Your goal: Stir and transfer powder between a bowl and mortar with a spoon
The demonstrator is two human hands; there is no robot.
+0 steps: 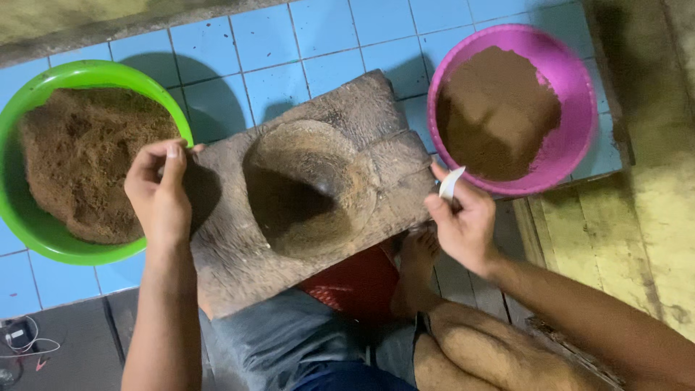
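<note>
1. Nearest us, our knees and a foot (418,255) sit under the near edge of the wooden mortar (311,192). A red patch shows beneath it, so there is little spare room on our side.
2. Our left hand (158,194) rests on the mortar's left end, fingers curled down over the rim of the green bowl (22,210). We cannot tell whether it holds anything.
3. Our right hand (463,224) is closed in a pinch on a small white scoop (450,182) at the mortar's right edge, just beside the pink bowl (579,137).
4. The mortar lies between the two bowls, tilted across the blue tiles (304,36). We judge it a thick, stiff, heavy slab with rough, cracked faces, not slippery. Its two short ends look like the best holds, well away from the round hollow (308,190), which holds only a dusting of powder.
5. The bowls look like light, thin plastic that would slide or tip easily. The green one holds coarse brown material (87,166), the pink one fine brown powder (499,108); both would spill loose.
6. Farther off, bare tiles give open room beyond the mortar. A wooden step edge (615,94) hems in the pink bowl on the right.
</note>
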